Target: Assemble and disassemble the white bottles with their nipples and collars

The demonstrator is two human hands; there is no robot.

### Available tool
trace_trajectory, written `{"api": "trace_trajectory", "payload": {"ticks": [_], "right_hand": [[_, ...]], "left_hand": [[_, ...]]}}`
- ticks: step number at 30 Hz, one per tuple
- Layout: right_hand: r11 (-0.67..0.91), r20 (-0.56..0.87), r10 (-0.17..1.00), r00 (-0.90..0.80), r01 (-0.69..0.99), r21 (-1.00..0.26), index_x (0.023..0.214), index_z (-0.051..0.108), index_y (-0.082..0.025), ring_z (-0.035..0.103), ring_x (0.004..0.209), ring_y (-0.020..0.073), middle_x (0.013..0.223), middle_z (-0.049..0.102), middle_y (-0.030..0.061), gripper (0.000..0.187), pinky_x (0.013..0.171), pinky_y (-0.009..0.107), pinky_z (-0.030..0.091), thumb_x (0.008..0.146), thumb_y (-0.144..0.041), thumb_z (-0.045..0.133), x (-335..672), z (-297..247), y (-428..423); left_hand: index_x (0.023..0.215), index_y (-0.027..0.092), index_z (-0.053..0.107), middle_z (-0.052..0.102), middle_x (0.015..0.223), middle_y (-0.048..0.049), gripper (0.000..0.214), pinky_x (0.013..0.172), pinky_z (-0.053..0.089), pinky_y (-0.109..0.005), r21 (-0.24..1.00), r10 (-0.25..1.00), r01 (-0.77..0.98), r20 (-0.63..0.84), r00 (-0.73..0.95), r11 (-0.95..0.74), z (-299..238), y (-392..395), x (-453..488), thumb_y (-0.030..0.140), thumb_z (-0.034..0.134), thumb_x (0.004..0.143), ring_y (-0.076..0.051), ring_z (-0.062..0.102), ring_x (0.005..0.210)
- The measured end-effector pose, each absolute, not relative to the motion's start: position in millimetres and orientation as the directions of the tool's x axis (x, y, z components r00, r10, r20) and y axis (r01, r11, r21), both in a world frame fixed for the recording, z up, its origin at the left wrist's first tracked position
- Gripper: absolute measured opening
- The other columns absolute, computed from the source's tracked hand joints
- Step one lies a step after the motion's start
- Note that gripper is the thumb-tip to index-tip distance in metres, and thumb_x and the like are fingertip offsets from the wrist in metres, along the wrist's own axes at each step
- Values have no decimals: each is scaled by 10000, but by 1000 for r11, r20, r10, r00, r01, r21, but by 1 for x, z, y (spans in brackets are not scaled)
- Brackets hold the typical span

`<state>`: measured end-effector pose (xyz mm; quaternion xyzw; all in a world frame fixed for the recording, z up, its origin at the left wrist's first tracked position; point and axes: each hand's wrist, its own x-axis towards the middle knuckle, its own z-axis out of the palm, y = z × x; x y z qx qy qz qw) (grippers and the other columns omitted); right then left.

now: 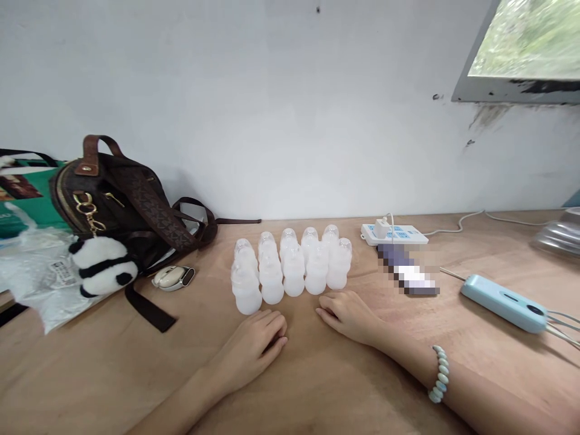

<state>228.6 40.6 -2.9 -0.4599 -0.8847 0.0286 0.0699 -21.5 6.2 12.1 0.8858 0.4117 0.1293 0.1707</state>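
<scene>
Several frosted white baby bottles [294, 272] with clear domed caps stand upright in two close rows on the wooden table. My left hand [255, 346] rests on the tabletop just in front of the leftmost bottle [247, 290]. Its fingers are curled in with the thumb alongside, and nothing shows in them. In front of the right end of the rows lies my right hand [348, 314], also loosely closed and holding nothing that I can see. Its knuckles are close to the front bottles; whether they touch I cannot tell. A beaded bracelet [439, 374] circles my right wrist.
On the left are a dark backpack [122, 199], a panda plush [104, 266], a plastic bag [36, 272] and a cream mouse-like object [173, 277]. To the right sit a power strip [412, 234], a partly blurred phone-like object [408, 272] and a light-blue corded device [502, 302].
</scene>
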Motion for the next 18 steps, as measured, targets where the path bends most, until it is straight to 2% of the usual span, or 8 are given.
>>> {"api": "trace_trajectory", "payload": {"ticks": [4,7,9,11,12,15,18], "right_hand": [[579,91,815,-572,809,-100,766,625,-169,629,711,173,780,698,53,282,638,281,326,1001,-221,478,227,-2,39],[576,96,817,-569,812,-89,814,636,-162,646,740,186,808,713,69,276,648,292,343,1010,-201,446,222,-3,35],[587,96,809,-580,805,-83,843,642,-159,654,765,194,835,721,78,255,660,297,360,1004,-182,445,215,-6,32],[614,87,789,-608,786,-80,843,645,-160,657,778,199,851,727,82,223,672,299,378,984,-165,473,207,-8,29],[631,80,776,-626,772,-80,840,647,-162,658,784,201,857,730,83,207,678,299,388,974,-160,489,204,-8,28],[674,75,739,-669,734,-84,860,654,-161,663,824,213,893,738,91,198,717,306,416,975,-170,494,197,-7,23],[696,85,718,-691,711,-97,876,655,-157,664,855,221,923,736,92,228,752,317,433,995,-187,463,197,-2,20]], "left_hand": [[802,210,479,609,826,-19,166,678,434,-307,376,759,679,116,641,-631,12,5,-21,201,417,955,-197,554,763],[891,215,517,634,906,-48,132,733,468,-350,309,706,635,283,649,-708,7,-4,-14,204,411,970,-224,577,826],[1007,216,536,658,1001,-81,119,808,479,-392,220,601,564,397,694,-796,3,-14,-1,194,426,968,-249,591,892],[1097,213,546,679,1068,-106,157,876,473,-422,104,437,439,446,781,-892,1,-27,21,210,462,964,-274,601,947],[1127,223,555,684,1100,-108,179,907,469,-438,79,397,405,437,807,-911,1,-33,36,263,502,960,-289,605,974],[1135,284,597,691,1096,-103,271,848,490,-442,100,442,439,381,812,-893,8,-48,90,437,593,912,-313,611,950],[1137,322,626,705,1061,-95,360,767,506,-420,115,447,438,383,808,-892,18,-57,149,583,534,906,-306,622,907]]}}
